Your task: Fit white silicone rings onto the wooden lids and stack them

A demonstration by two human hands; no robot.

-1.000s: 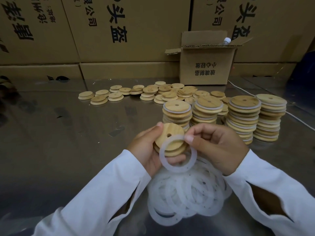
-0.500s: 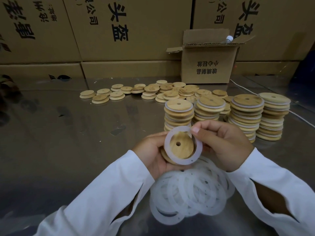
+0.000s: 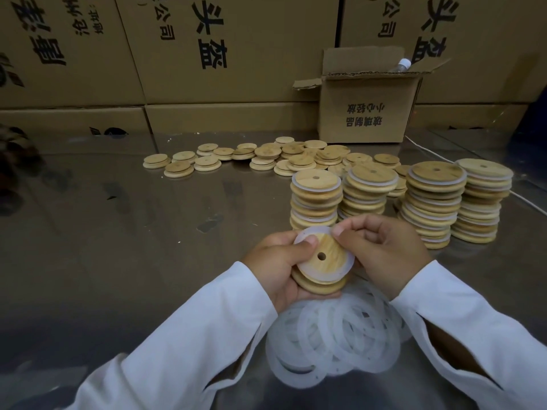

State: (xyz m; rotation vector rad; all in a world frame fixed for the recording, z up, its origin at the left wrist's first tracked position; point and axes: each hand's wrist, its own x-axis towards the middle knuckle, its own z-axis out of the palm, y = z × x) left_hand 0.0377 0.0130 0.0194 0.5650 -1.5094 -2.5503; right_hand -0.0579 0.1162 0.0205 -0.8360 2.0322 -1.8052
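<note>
Stacks of ringed lids stand just beyond left hand and right hand, both pinching one lid over loose rings.

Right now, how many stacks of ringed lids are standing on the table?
4, side by side: leftmost stack, second stack, third stack, rightmost stack. The loose lids behind them could hide a low fifth.
</note>
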